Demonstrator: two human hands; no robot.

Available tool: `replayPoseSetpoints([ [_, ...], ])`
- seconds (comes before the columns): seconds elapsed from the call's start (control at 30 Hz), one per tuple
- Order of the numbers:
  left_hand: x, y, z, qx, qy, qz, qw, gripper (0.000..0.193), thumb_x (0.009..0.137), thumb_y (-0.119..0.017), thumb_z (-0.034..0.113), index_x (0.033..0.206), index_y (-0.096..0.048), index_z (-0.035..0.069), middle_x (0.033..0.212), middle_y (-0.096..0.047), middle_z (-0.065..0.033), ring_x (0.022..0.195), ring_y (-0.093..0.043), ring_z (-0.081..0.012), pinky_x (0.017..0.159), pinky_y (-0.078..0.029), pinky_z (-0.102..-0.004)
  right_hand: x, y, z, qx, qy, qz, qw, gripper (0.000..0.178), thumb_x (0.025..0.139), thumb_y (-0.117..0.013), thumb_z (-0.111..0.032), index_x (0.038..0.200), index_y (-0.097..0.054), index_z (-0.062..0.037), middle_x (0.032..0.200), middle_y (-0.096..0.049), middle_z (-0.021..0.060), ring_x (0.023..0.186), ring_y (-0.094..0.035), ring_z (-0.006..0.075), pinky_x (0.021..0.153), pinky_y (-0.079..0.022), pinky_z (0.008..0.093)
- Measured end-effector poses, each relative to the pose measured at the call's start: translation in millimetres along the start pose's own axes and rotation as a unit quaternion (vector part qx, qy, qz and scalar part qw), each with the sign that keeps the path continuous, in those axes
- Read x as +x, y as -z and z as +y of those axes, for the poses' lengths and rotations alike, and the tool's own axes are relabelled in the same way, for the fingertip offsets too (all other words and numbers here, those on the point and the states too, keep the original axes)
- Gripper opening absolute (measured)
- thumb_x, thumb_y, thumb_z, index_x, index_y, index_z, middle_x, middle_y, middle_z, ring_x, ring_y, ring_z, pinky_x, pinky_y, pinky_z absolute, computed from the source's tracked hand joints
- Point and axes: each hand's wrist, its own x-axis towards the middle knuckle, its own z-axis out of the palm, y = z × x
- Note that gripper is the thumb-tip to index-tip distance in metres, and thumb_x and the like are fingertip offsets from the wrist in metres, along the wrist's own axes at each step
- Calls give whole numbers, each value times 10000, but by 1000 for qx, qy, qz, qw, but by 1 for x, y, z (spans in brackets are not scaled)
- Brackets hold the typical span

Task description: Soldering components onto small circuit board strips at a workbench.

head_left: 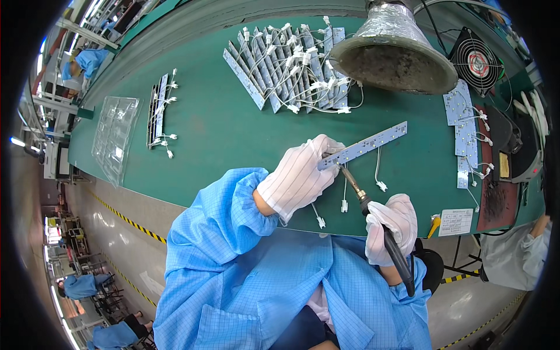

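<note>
My left hand (301,174), in a striped white glove, grips one end of a long pale-blue LED strip board (373,142). The board slants up to the right above the green table. White wires with connectors (344,205) hang below it. My right hand (392,226), gloved too, is closed round the black handle of a soldering iron (363,197). The iron's tip meets or nearly meets the board's edge by my left fingers; exact contact cannot be made out. Part of the board's near end is hidden by the left hand.
Several wired LED boards (280,70) lie at the back. A metal fume hood (396,55) and a fan (477,61) stand far right. More boards (464,137) and a soldering stand with yellow sponge (504,165) lie right. Left are a stack of boards (158,114) and a plastic tray (116,137).
</note>
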Motion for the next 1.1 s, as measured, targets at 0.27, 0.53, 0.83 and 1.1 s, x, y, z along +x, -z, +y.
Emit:
replayPoseSetpoints([
  [0.27,-11,36,14,178,-37,-135,974,370,812,-669,329,1019,-575,36,788,-635,-169,742,-635,-351,662,-514,-410,-5,4,6,31,-14,65,997,210,716,-534,-32,922,-541,11,803,-626,141,556,-495,228,556,-428,366],
  [0.53,-1,5,25,266,-22,-84,960,540,753,-732,371,1124,-572,13,837,-654,-187,795,-661,-341,679,-526,-409,-7,9,-2,-2,-35,37,999,178,777,-461,-44,917,-514,51,862,-583,182,671,-526,264,631,-461,392],
  [0.83,9,5,10,28,44,-89,995,259,762,-650,176,928,-624,-21,685,-606,-177,635,-593,-362,613,-473,-423,-5,3,0,22,-5,61,998,189,745,-493,-65,900,-531,37,769,-593,163,566,-478,243,560,-422,373],
  [1.1,10,3,8,6,61,-74,995,255,748,-670,197,882,-614,-13,647,-564,-179,614,-568,-353,578,-449,-420,-8,3,3,21,-30,38,999,230,665,-590,-60,893,-588,-24,733,-622,106,529,-518,237,535,-431,354],
])
